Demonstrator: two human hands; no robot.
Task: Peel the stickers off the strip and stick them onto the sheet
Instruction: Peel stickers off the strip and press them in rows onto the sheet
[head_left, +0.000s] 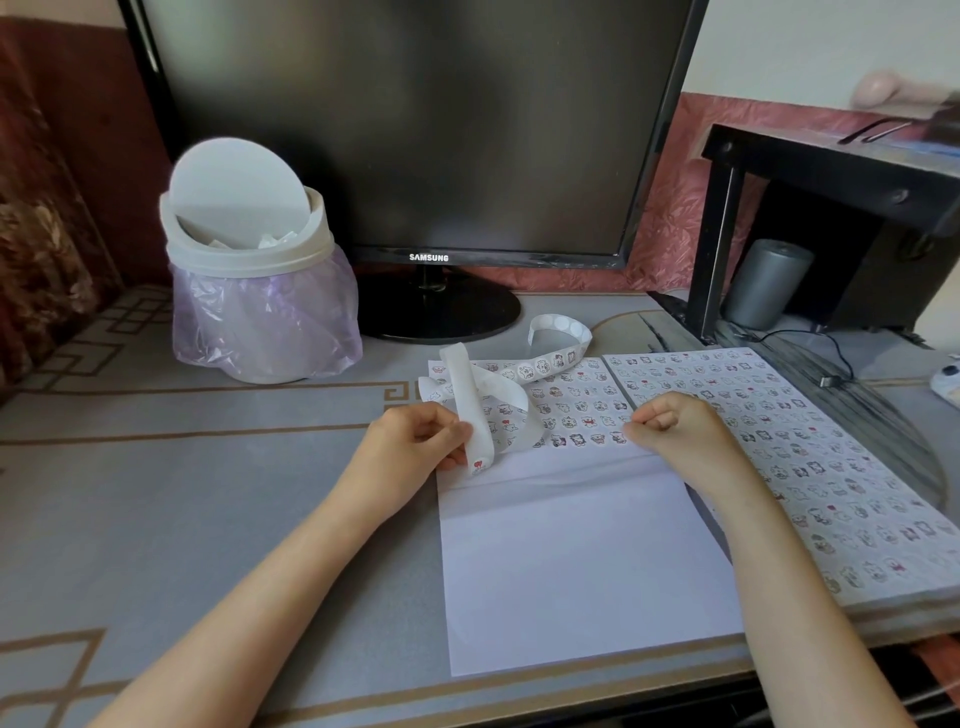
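Head view: both hands low over the work, wrists resting near the paper.
Swing-lid bin (249, 270): well apart to the left of the left grip; likely for spent backing, no hazard where it stands.
Left hand (415, 441): clenched on the sticker strip (480, 415), thumb and fingers pinching it near its lower end, one printed sticker just below the pinch.
Strip path: up from that grip in a loose loop, then twisting right across the filled rows to a curled tail beyond.
Strip risk: loop sagging onto laid stickers; any lifted edge likely to catch and pull one up, or fold the strip on itself.
Sheet (571, 545): between the two grips and below them; upper rows filled, lower part blank, lying flat on the table.
Sheet risk: held only lightly, so apt to slide or buckle under a sideways press.
Right hand (680, 431): fingers curled, thumb and forefinger tips together at the right end of the lowest row, touching the paper; sticker between them or not, impossible to tell.
Placement risk: crooked or overlapping its neighbour if pressed off line; clinging to a fingertip on lifting.
Filled sheets (810, 457): just right of the right grip; possible snag for that wrist.
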